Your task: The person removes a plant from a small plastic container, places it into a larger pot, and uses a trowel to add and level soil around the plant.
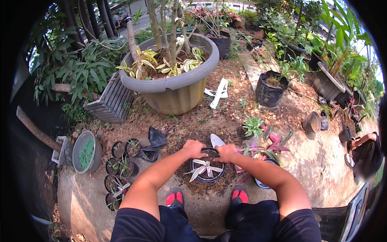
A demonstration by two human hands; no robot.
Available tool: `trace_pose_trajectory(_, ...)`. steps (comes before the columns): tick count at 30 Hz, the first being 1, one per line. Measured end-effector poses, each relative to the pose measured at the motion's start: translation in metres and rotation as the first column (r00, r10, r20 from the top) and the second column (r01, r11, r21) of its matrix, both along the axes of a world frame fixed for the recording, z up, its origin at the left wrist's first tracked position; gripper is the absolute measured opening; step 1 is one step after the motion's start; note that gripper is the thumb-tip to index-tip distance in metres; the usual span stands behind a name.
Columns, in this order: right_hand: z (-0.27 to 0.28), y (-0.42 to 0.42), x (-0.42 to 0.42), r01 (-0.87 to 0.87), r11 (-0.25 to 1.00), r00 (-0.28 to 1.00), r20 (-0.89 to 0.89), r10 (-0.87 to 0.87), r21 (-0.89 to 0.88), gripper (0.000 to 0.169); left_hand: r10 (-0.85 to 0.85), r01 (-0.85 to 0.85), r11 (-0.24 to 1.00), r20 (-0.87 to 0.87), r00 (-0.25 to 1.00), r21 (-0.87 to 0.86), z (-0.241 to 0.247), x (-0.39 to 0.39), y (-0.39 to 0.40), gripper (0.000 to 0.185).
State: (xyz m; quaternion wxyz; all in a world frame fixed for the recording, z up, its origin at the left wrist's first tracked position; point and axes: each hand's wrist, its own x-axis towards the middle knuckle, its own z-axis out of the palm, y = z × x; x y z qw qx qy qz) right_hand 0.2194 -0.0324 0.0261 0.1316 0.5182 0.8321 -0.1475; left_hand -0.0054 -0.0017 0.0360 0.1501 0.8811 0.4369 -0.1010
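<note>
A round dark plant pot (208,179) filled with soil stands on the ground between my feet and hands. A small plant with striped white and pink leaves (206,169) grows at its near side. My left hand (194,149) rests on the pot's far left rim, thumb over the soil. At the far right rim is my right hand (226,153), its thumb also on the soil. A trowel blade (216,140) lies just beyond my right hand; its handle is hidden. Loose dark soil surrounds the pot.
Several small potted seedlings (127,167) and a grey bucket with green netting (97,157) are at left. Purple-leaved cuttings (273,148) lie at right by another pot (263,183). A large planter (178,96) stands ahead. Another person (364,151) is at the far right.
</note>
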Motion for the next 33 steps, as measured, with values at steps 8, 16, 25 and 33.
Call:
trace_pose_trajectory(8,-0.014,0.003,0.006,0.041,0.999,0.992,-0.124,-0.040,0.001,0.054,-0.051,0.052,0.998,0.034,0.998,-0.034,-0.010,0.001,0.011,0.051)
trace_pose_trajectory(16,-0.002,0.005,0.008,-0.132,0.948,0.931,-0.291,0.219,0.289,0.047,-0.175,0.156,0.981,0.183,0.967,0.113,-0.018,-0.003,0.011,0.054)
trace_pose_trajectory(25,0.000,-0.004,0.006,-0.283,0.887,0.941,-0.075,0.331,0.365,0.022,-0.201,0.186,0.977,0.168,0.965,0.103,-0.014,-0.008,0.006,0.058)
trace_pose_trajectory(33,-0.005,0.005,0.015,-0.027,0.928,0.842,-0.492,0.222,0.372,0.013,-0.119,0.100,0.989,0.176,0.977,0.109,-0.028,-0.007,0.007,0.045)
